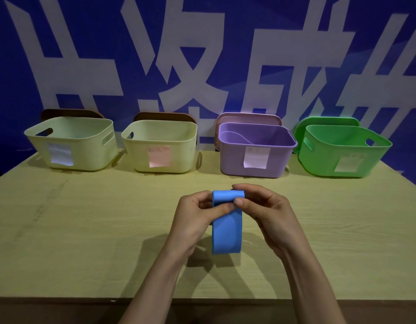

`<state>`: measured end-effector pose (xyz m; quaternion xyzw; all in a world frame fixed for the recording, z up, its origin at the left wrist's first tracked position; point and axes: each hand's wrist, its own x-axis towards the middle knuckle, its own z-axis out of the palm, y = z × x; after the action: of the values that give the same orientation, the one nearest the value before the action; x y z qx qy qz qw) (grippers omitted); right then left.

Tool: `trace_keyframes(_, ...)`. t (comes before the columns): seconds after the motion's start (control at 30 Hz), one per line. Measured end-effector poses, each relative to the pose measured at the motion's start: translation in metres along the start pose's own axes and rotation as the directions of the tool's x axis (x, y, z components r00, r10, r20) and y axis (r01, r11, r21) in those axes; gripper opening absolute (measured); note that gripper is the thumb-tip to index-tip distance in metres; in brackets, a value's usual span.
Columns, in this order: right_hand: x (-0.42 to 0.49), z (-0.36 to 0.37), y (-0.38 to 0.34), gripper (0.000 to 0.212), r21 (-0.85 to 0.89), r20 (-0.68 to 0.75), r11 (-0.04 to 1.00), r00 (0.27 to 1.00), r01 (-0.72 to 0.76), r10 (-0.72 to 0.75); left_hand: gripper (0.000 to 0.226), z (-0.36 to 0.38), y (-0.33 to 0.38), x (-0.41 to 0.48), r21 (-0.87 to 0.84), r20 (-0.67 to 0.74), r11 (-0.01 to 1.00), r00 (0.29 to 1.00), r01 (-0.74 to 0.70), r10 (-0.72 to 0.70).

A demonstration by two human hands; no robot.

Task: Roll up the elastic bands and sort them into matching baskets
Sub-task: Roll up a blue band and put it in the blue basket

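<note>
Blue wall point(10, 73) with large white characters stands behind a pale wooden worktop point(85, 230). Along its far edge sit four baskets in a row: a cream basket point(90, 157) at far left, a second cream basket point(181, 157), a purple basket point(280, 160), and a green basket point(319, 160) at far right. Each one has a paper label on its front. Near the middle, the left hand point(195, 218) and right hand point(267, 213) hold a blue elastic band point(226, 235). Each grip pinches its far end, thumb against fingers, where the band is folded over. Its remaining length trails toward the near edge, casting a shadow on the worktop.
</note>
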<state>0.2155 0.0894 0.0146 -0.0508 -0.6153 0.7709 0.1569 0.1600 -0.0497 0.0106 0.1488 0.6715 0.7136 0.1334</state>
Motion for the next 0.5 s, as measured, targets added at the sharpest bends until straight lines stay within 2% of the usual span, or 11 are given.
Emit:
trace_keyframes(0.13,0.000,-0.003,0.000,0.026,-0.090,0.018,0.995,0.999,0.038,-0.037,0.022,0.002,-0.001,-0.001,0.044,-0.027,0.999,0.999,-0.025,0.027)
trace_keyframes(0.23,-0.001,-0.004,-0.001,0.024,-0.087,0.019,0.995,0.999,0.043,-0.041,0.024,0.000,-0.002,-0.001,0.068,-0.004,0.996,0.998,-0.057,0.057)
trace_keyframes(0.4,-0.003,-0.005,0.000,0.025,-0.114,0.018,0.991,0.998,0.067,-0.066,0.023,-0.007,0.003,0.000,0.045,0.093,0.997,0.994,-0.068,0.063)
trace_keyframes(0.5,-0.002,-0.006,-0.002,0.027,-0.134,0.011,0.988,0.997,0.081,-0.080,0.031,-0.012,0.005,0.001,0.019,0.185,0.998,0.981,-0.061,0.057)
